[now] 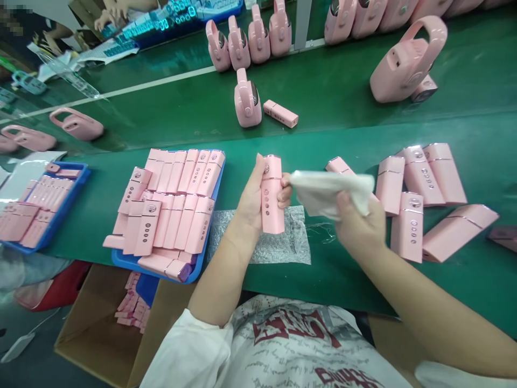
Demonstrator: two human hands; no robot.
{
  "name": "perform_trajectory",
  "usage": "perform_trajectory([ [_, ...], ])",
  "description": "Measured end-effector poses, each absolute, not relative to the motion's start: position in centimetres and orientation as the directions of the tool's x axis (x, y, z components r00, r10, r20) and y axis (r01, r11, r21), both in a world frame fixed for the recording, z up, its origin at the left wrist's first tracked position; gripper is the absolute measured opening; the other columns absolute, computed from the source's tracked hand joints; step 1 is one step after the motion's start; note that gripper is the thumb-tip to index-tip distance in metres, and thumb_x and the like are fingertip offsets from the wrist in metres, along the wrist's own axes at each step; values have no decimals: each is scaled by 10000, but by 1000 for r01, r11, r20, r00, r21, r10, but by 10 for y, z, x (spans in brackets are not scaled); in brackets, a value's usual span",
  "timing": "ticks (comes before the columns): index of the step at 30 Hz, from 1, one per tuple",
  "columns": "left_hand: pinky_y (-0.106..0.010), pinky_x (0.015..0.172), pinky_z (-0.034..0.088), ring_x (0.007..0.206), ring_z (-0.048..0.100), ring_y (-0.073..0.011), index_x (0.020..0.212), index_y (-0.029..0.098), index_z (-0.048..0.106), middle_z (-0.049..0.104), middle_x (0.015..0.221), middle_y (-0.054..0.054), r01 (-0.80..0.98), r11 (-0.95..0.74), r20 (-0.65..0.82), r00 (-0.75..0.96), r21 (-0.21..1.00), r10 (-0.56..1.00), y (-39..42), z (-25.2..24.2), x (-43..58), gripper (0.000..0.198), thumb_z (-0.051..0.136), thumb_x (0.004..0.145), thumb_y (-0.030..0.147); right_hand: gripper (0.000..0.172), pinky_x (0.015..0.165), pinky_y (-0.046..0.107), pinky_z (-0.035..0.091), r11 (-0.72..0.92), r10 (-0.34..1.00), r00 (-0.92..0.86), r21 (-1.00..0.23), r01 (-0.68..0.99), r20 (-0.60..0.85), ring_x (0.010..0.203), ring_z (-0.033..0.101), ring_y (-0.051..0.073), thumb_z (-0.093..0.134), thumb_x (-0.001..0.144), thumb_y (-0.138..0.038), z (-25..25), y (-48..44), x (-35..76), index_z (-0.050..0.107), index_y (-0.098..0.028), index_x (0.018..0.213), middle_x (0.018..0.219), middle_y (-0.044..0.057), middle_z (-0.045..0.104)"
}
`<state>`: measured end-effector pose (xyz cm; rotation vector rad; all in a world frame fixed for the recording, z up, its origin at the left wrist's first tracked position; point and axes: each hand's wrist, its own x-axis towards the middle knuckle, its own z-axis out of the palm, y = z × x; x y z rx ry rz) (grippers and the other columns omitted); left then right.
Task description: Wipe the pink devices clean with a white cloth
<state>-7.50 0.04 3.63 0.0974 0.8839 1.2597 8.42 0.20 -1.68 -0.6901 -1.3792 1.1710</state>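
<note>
My left hand (pixel 253 196) is wrapped round a pink rectangular device (pixel 273 207), held upright with its dark round marks facing me. In my right hand (pixel 361 223) is a white cloth (pixel 329 188), pinched and blurred at its edge, just right of the device. Below the left hand lies a bubble wrap sheet (pixel 297 242) on the green table. Partly behind the cloth is another pink device (pixel 338 165). Several more pink devices (pixel 411 226) lie loosely to the right of my right hand.
A blue tray (pixel 125 260) heaped with pink devices stands left; another blue tray (pixel 52 234) is farther left. Pink handled units (pixel 247 105) stand at the back, with one small pink bar (pixel 280 114) beside them. A cardboard box (pixel 97 328) sits below the table edge.
</note>
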Motion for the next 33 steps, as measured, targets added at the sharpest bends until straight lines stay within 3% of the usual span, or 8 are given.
perform_trajectory([
  [2,-156,364,338,428,434,-62,720,149,579,492,598,-4,-768,345,-427,103,540,898,-1,38,-75,634,266,931,659,242,921,335,574,80,997,29,-920,-384,74,1170,627,208,590,914,-379,-13,11,86,697,-190,1020,1061,50,738],
  [4,-157,409,390,493,491,-73,737,149,591,511,641,-12,-756,323,-337,144,569,930,-3,38,-75,639,268,927,667,255,941,329,563,-48,995,56,-859,-510,-88,1203,603,211,646,871,-388,-11,19,86,690,-168,991,1049,69,737],
  [10,-165,450,398,488,466,-74,998,205,675,497,618,8,-721,253,-278,88,645,957,-6,35,-74,613,292,918,677,355,985,403,547,-194,981,-87,-831,-521,-174,1190,611,243,669,819,-496,-10,20,84,674,-205,1023,1097,54,720],
  [14,-172,436,394,475,472,-79,1027,157,684,499,602,0,-694,280,-229,167,663,959,-7,32,-72,674,208,954,629,396,1016,419,524,-150,986,-137,-865,-479,-95,1240,575,256,622,836,-558,-9,17,83,668,-209,1018,1096,59,717],
  [18,-175,427,398,468,497,-81,961,151,681,529,600,-3,-658,292,-240,170,694,956,-8,30,-68,598,290,956,604,460,1001,429,530,-69,990,-140,-906,-417,-11,1226,582,264,572,855,-600,-11,18,85,659,-205,1073,1103,70,710],
  [27,-181,424,388,445,513,-75,791,141,619,558,602,1,-702,311,-482,-52,640,874,0,22,-58,514,458,899,617,408,946,434,557,324,910,-244,-942,-88,335,1140,641,270,431,966,-487,-24,9,92,620,-254,1242,1188,73,689],
  [30,-201,491,456,515,584,-102,786,133,614,605,645,-23,-732,298,-540,-112,612,834,1,21,-57,518,489,880,626,456,1035,441,500,596,749,-417,-798,86,515,1251,568,268,404,984,-437,-21,3,89,542,-195,1346,1322,118,612],
  [33,-214,518,489,539,598,-107,899,149,638,609,672,-8,-730,266,-543,-170,630,822,1,20,-61,530,510,849,661,428,1153,445,367,850,417,-626,-526,14,658,1414,370,249,405,990,-356,-22,-3,81,557,-140,1327,1389,140,552],
])
